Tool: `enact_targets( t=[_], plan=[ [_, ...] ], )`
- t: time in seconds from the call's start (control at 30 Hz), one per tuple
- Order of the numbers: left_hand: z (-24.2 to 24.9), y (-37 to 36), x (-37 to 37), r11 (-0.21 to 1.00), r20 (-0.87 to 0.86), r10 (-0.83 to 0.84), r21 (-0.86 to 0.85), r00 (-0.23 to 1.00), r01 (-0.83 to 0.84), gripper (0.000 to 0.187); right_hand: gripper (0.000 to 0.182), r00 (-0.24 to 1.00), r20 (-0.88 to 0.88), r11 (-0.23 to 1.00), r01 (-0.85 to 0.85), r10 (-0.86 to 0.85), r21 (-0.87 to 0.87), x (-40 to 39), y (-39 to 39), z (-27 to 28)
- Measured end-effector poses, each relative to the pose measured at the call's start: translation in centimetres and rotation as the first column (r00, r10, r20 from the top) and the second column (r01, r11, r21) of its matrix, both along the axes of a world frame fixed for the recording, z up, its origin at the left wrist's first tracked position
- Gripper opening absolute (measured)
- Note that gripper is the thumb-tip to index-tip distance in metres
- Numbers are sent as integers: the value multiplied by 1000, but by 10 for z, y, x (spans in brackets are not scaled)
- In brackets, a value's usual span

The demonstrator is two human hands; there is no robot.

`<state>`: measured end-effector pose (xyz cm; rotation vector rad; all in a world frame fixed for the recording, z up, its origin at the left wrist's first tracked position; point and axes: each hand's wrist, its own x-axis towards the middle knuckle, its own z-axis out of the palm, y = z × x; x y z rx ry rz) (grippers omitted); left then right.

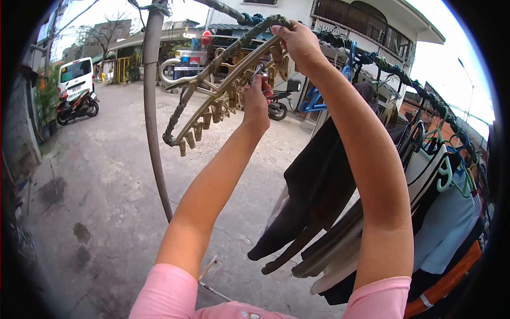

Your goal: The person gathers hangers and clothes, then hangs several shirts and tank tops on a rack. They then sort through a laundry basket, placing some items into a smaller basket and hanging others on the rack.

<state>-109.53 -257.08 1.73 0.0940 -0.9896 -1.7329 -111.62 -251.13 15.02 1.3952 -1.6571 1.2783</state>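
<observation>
A beige clip hanger (220, 91) with several clothespins dangling from it hangs tilted at upper centre, beside a bar wrapped in dark material. My right hand (299, 45) is raised at the top, its fingers closed around the upper end of the hanger frame. Lower and to the left, my left hand (256, 98) reaches up among the clothespins, its fingers bent together near a small shiny part. Whatever the left fingers pinch is too small to make out. Dark garments (319, 181) hang to the right, below my right forearm.
A grey pole (151, 106) stands left of the hanger. More clothes (446, 218) on hangers line the right side beneath a wrapped rail (419, 87). Beyond the concrete ground (106, 175) are a white van (76, 77), a motorcycle (78, 106) and another motorcycle (281, 101).
</observation>
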Motion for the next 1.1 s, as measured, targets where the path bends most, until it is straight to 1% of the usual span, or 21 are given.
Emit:
enact_targets(
  t=[0.07, 0.1, 0.13, 0.2, 0.3, 0.33, 0.37, 0.4, 0.5, 0.57, 0.6, 0.67, 0.7, 0.73, 0.77, 0.8, 0.83, 0.87, 0.97, 1.07, 1.1],
  plan=[
    [-1, -10, 0, 999, 2, 25, -30, 1000, -25, 24, 24, 974, 191, 988, -139, 123, 72, -12, 5, 6],
    [-3, -13, -1, 988, -7, 80, -134, 997, -80, 24, 18, 944, 260, 976, -218, 205, 22, -22, -3, 11],
    [-4, -15, 0, 963, -18, 130, -237, 991, -131, 24, 25, 904, 356, 969, -245, 237, -21, -33, -8, 17],
    [-5, -13, 4, 948, -45, 120, -292, 992, -128, 23, 19, 838, 408, 932, -329, 364, -155, -44, -16, 24],
    [-16, -20, -6, 872, -98, 203, -435, 974, -226, 22, 16, 798, 447, 904, -273, 404, -329, -39, -19, 31],
    [-20, -22, -10, 794, -49, 364, -506, 930, -337, 21, 16, 800, 443, 903, -275, 405, -330, -38, -21, 31],
    [-24, -26, -15, 693, -14, 518, -579, 855, -429, 21, 11, 856, 303, 879, -298, 419, -373, -37, -23, 31],
    [-28, -30, -19, 691, -19, 519, -580, 855, -432, 21, 6, 894, 157, 851, -326, 419, -411, -37, -24, 31],
    [-30, -34, -18, 653, -48, 528, -616, 848, -441, 23, 8, 803, 181, 795, -479, 568, -372, -34, -22, 32],
    [-26, -30, -15, 773, 86, 350, -589, 933, -235, 19, 9, 734, 184, 740, -569, 653, -359, -31, -15, 37],
    [-25, -28, -13, 773, 87, 347, -591, 934, -232, 19, 11, 735, 185, 743, -574, 653, -344, -31, -8, 41],
    [-25, -27, -14, 711, 161, 502, -636, 850, -300, 20, 11, 680, 262, 729, -629, 685, -271, 12, 29, 42],
    [-23, -24, -14, 759, 283, 509, -593, 813, -269, 20, 8, 713, 297, 772, -581, 635, -258, 30, 48, 40],
    [-28, -31, -23, 759, 282, 508, -593, 814, -268, 20, 7, 662, 264, 711, -630, 702, -313, 20, 50, 45],
    [-40, -46, -41, 385, -29, 817, -716, 575, -583, 21, 5, 676, 271, 728, -616, 685, -303, 34, 66, 42],
    [-52, -61, -62, -93, -362, 908, -668, 213, -739, 22, 4, 690, 278, 743, -602, 669, -294, 48, 87, 35],
    [-54, -68, -76, -48, -462, 854, -530, 241, -847, 23, 4, 691, 271, 741, -602, 670, -296, 45, 97, 26],
    [-47, -63, -72, -51, -471, 850, -521, 237, -852, 23, 8, 698, 171, 714, -642, 695, -278, 39, 107, 20],
    [-14, -48, -49, 298, -247, 838, -541, 487, -787, 28, 14, 714, -3, 692, -679, 700, -245, 38, 128, -8],
    [7, -36, -28, 620, -15, 693, -499, 721, -606, 35, 16, 709, -62, 680, -694, 702, -234, 36, 148, -26],
    [2, -43, -33, 544, -111, 715, -533, 690, -649, 32, 16, 686, -54, 660, -716, 726, -228, 35, 154, -31]
  ],
)
